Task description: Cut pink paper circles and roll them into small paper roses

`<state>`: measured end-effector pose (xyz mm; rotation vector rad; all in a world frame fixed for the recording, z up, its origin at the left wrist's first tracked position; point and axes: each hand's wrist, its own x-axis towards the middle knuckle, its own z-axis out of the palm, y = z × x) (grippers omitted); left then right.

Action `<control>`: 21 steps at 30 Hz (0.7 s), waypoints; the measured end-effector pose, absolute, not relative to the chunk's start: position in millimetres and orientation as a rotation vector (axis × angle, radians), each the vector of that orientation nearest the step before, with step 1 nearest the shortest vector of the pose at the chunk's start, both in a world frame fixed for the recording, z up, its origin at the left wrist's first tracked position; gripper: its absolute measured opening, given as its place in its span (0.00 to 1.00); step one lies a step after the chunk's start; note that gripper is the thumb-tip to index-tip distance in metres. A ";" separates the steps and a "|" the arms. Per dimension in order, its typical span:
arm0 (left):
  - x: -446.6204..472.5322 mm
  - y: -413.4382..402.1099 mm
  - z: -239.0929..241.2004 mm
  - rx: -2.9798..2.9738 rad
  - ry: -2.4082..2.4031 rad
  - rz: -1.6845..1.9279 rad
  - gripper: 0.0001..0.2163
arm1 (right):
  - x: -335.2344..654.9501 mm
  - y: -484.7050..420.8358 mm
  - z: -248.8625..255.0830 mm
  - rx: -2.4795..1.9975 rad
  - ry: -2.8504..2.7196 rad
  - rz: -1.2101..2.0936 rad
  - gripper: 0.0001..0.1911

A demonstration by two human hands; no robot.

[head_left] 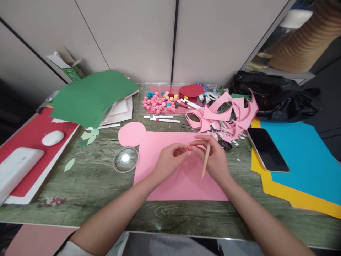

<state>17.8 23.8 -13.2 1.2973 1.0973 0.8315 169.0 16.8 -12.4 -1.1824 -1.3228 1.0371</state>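
Observation:
My left hand (pixel 170 159) and my right hand (pixel 217 158) meet above a pink paper sheet (pixel 157 185). Between their fingertips they pinch a small pink rolled paper flower (pixel 189 148), partly hidden by the fingers. A pointed wooden stick (pixel 205 163) also rests in my right hand, its tip slanting down toward the sheet. Left of the sheet lie a pink paper circle (pixel 131 134) and a round clear lid (pixel 125 159). Behind my hands, a clear plastic tray (pixel 142 106) holds several small rolled paper flowers (pixel 157 103), mostly pink.
Pink paper offcuts (pixel 218 110) pile up at the back right, near a black plastic bag (pixel 277 96). A phone (pixel 268 149) lies on blue paper (pixel 306 156) and yellow paper (pixel 277 193). Green sheets (pixel 93 92) and a red board (pixel 29 142) occupy the left. White pens (pixel 165 120) lie before the tray.

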 end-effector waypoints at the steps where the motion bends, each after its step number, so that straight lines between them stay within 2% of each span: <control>1: 18.1 23.8 -13.2 1.275 1.094 0.844 0.10 | 169.3 17.0 -11.2 -1.166 -1.314 1.051 0.15; 11: 15.2 24.2 -13.8 1.305 1.088 0.893 0.08 | 172.8 19.0 -7.3 -1.178 -1.299 1.191 0.18; 21: 15.6 21.6 -8.4 1.542 1.204 0.970 0.08 | 170.7 17.4 -7.6 -1.173 -1.355 1.072 0.16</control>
